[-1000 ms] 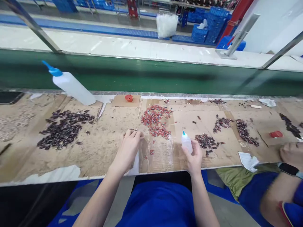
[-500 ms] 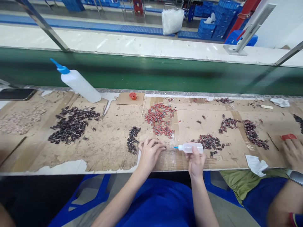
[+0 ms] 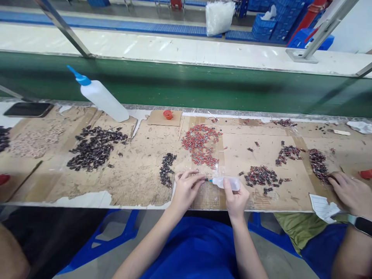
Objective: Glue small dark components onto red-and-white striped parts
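My left hand [image 3: 187,188] is closed in a pinch on a small dark part [image 3: 205,179], held just above the cardboard. My right hand [image 3: 236,197] grips a small clear squeeze bottle [image 3: 229,182] with a blue tip. The bottle lies sideways, its tip at the small part; whether they touch I cannot tell. Left of my left hand is a small pile of dark parts [image 3: 166,170]. Beyond my hands lies a pile of red parts [image 3: 200,141]. To the right of the bottle spreads a pile of mixed red and black parts [image 3: 261,176].
A large white bottle with a blue nozzle [image 3: 103,100] leans at the back left, near a big dark pile [image 3: 93,149]. A red cap [image 3: 167,114] sits on cardboard. A co-worker's hand [image 3: 350,192] reaches into a pile at the right. A phone [image 3: 28,110] lies far left.
The squeeze bottle has moved left, bringing its tip to the part in my left hand. The co-worker's hand has moved from the red cap to a pile. The view has shifted slightly.
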The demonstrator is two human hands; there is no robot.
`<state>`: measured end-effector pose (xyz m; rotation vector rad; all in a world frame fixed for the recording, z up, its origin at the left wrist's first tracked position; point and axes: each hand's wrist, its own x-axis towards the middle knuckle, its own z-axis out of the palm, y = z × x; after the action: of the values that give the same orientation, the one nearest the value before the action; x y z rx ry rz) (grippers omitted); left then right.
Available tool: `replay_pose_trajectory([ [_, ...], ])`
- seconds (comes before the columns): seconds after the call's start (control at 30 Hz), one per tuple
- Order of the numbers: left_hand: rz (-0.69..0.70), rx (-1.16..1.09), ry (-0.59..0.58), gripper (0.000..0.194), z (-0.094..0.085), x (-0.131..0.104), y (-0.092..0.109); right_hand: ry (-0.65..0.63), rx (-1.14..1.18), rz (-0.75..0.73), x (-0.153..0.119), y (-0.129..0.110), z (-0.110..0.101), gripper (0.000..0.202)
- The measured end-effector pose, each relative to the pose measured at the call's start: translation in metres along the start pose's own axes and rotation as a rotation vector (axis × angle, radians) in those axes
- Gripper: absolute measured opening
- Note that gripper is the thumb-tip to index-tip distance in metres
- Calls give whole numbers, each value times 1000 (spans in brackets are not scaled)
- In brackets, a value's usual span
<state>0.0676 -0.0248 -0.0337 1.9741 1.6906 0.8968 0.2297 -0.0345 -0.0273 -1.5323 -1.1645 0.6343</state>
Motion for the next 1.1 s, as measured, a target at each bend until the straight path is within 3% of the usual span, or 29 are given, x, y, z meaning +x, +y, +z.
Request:
replay_pose_trajectory([
  [0.23, -63, -13, -29, 20, -1, 2, 1, -45, -21, 22, 0, 4, 2, 31],
  [0.53, -136, -29, -71, 15, -3, 5, 5, 75, 18, 40, 0, -3, 3, 31],
  [0.83, -135, -16, -68, 16, -4, 5, 7, -6, 31, 55, 0, 1, 3, 31],
  [1.1, -146, -18, -83, 17, -3, 5, 8, 108, 120, 134, 1, 5, 0, 31],
])
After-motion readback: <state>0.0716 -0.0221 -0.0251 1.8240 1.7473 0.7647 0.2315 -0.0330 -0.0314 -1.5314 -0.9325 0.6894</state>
